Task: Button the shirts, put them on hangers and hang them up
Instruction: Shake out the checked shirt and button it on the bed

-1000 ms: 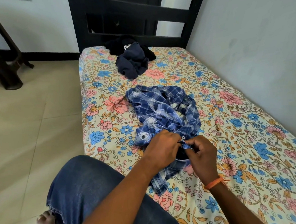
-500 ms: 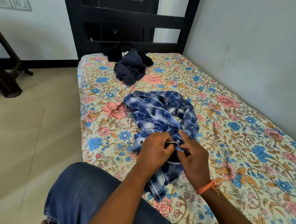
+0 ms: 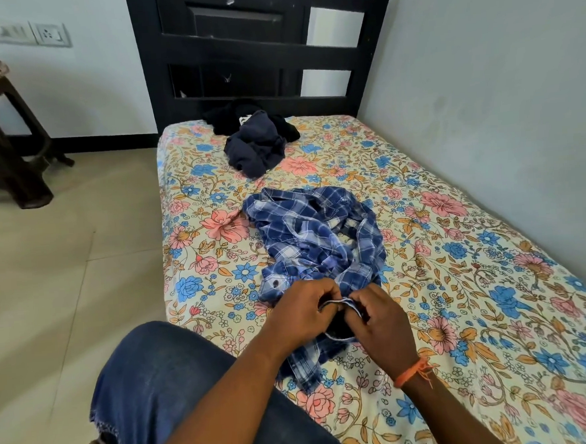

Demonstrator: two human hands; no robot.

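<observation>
- Head view. Landmark: the bed (image 3: pixel 494 278) with its floral sheet, set against the wall.
- Blue plaid shirt (image 3: pixel 316 241) lies crumpled on the bed, about mid-length, its near end drawn toward the bed's near edge where the hands work.
- Left hand (image 3: pixel 300 312) over the near end of the shirt, fingers curled, pinching a fabric edge of the shirt.
- Right hand (image 3: pixel 382 322) just beside the left, fingers curled round the same strip of cloth; the two hands nearly touch, the edge stretched between them.
- Button or buttonhole at the grip: cannot tell, hidden by the fingers.
- One dark button shows on the shirt just beyond the left hand.
- Orange thread band (image 3: pixel 412 374) on the right wrist.
- Dark blue garment (image 3: pixel 256 145) heaped at the far end of the bed, with a black garment (image 3: pixel 230 117) behind it, touching, under the black headboard (image 3: pixel 260 45).
- Person's knee in blue denim (image 3: pixel 164 384) at the bed's near left edge.
- Dark stool (image 3: pixel 5 136) on the tiled floor, well left of the bed.
</observation>
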